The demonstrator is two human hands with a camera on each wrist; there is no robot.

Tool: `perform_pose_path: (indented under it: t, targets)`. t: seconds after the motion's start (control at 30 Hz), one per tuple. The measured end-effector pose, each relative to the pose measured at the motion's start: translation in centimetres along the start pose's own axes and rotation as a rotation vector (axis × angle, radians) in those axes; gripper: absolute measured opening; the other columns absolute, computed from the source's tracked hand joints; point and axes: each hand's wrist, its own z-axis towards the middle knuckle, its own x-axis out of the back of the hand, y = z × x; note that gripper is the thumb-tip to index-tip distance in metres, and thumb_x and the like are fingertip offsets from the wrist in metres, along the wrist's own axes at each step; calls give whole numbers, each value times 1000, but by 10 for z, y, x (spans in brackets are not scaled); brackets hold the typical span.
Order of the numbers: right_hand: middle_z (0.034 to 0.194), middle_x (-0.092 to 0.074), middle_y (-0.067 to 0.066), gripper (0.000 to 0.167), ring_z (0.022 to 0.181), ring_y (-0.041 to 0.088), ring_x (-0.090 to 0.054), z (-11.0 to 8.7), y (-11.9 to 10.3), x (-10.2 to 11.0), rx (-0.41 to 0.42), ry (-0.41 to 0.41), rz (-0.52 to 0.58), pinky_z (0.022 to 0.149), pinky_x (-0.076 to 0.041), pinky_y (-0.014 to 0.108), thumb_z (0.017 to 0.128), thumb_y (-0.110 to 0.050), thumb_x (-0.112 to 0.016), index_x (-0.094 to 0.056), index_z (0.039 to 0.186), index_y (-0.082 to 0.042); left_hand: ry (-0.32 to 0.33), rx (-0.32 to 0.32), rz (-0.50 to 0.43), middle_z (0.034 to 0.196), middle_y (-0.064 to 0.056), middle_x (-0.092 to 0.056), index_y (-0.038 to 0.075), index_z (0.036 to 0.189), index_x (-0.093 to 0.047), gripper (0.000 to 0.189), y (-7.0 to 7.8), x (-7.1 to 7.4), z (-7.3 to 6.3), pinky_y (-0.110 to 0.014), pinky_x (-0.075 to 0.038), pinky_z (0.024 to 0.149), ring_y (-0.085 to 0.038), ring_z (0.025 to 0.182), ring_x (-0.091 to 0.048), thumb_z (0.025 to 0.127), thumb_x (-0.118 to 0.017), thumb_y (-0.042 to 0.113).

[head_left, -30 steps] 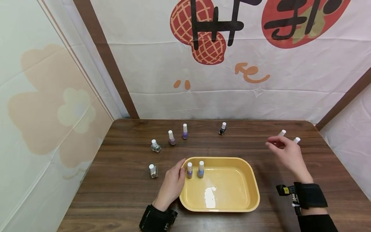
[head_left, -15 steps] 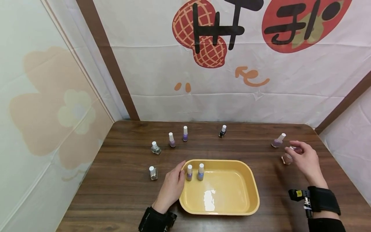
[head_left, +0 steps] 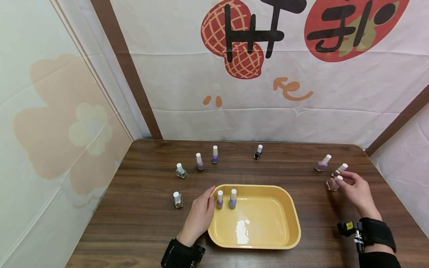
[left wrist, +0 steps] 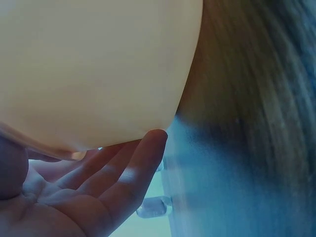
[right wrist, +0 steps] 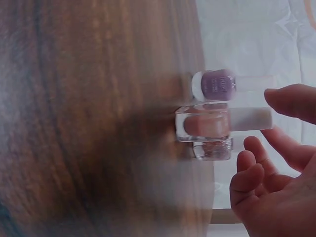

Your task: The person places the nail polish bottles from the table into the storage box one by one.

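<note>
My left hand grips the left rim of a yellow tray; in the left wrist view its fingers lie against the tray's outer wall. Two nail polish bottles, one purple and one blue, stand inside at the upper left. At the right, my right hand has thumb and index finger at the white cap of a pinkish nail polish bottle, which stands on the table. Close behind it are a purple bottle and a clear glittery bottle.
Two clear glittery bottles and two purple ones stand left of and behind the tray. A dark bottle is near the back edge of the wooden table. A printed white curtain hangs behind.
My right hand has moved right past the purple bottle, then down to the pinkish bottle's cap. The left hand keeps its hold on the tray.
</note>
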Motion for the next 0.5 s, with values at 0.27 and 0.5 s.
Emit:
perform_pose_path:
  t: [0.27,0.5]
  targets:
    - [121,-55,34,51,75,-14,-43,3,7,-6,14,-29,-37,61,-41,13,97,-25,-54,-46,133,11,10,-19,-6,130,-22,-59,-2,136,-50,38,-1,0,0,-45,-50,96,-32,119,-59,100,-44,9]
    - [118,-58,36,44,74,-12,-43,4,8,-9,39,-26,-66,60,-41,15,97,-17,-54,-50,127,13,14,-32,-4,130,-23,-60,-3,136,-50,38,-1,0,0,-45,-50,96,-32,119,-59,101,-44,9]
